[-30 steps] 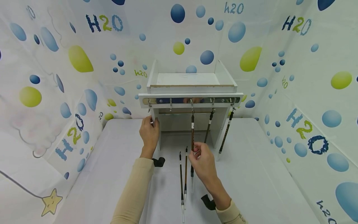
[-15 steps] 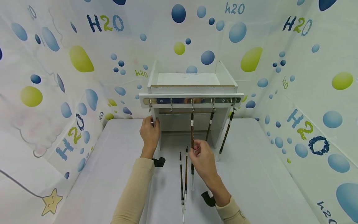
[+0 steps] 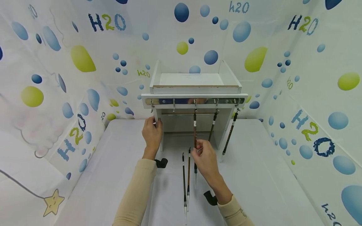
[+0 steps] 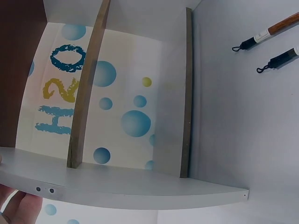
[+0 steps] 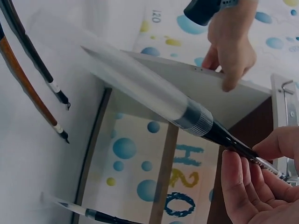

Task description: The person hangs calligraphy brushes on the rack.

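Observation:
A white wooden rack (image 3: 195,95) with a metal hook rail stands at the back of the table. Three calligraphy brushes hang from its hooks. My right hand (image 3: 204,157) pinches the shaft of the middle hanging brush (image 3: 194,127); in the right wrist view that brush (image 5: 187,114) runs from its clear cap to my fingertips (image 5: 243,163). My left hand (image 3: 152,133) grips the rack's left side panel (image 3: 156,121), also seen as the left hand (image 5: 231,44) in the right wrist view. Two more brushes (image 3: 185,175) lie on the table beside my right hand.
The table (image 3: 113,163) has a white cover, and bubble-printed sheets wall it in on three sides. Two other hung brushes (image 3: 229,133) dangle at the rack's right. The left wrist view shows the rack's inner panel (image 4: 121,186) and two brush ends (image 4: 271,39).
My right hand has moved slightly up and back along the middle hanging brush, closing its fingers on the shaft. The left hand has stayed on the rack.

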`<control>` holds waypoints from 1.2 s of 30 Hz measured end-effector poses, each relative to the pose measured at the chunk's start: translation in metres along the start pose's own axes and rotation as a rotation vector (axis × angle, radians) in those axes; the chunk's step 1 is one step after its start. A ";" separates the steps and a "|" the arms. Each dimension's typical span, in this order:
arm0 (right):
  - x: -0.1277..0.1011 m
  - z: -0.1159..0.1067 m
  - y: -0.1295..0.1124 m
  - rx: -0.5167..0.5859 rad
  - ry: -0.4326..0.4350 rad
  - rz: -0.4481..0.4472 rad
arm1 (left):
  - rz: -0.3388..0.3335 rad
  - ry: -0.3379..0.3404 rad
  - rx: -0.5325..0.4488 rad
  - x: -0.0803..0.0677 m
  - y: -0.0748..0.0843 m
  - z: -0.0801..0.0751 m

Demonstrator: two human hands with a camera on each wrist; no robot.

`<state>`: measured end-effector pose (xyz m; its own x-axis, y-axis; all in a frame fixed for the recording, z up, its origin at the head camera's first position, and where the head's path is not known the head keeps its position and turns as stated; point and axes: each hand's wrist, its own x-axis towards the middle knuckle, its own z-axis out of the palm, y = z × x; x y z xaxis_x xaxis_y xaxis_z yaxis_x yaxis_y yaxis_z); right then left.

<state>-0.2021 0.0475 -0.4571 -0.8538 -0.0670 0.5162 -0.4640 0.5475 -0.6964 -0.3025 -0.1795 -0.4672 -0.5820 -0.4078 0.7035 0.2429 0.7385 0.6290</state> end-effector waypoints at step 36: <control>0.030 0.029 0.040 -0.044 0.014 -0.039 | -0.009 -0.010 0.000 0.000 0.001 -0.002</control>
<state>-0.2531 0.0429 -0.4836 -0.8316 -0.0776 0.5499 -0.4861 0.5808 -0.6530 -0.3007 -0.1804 -0.4656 -0.5922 -0.4088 0.6944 0.2375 0.7349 0.6352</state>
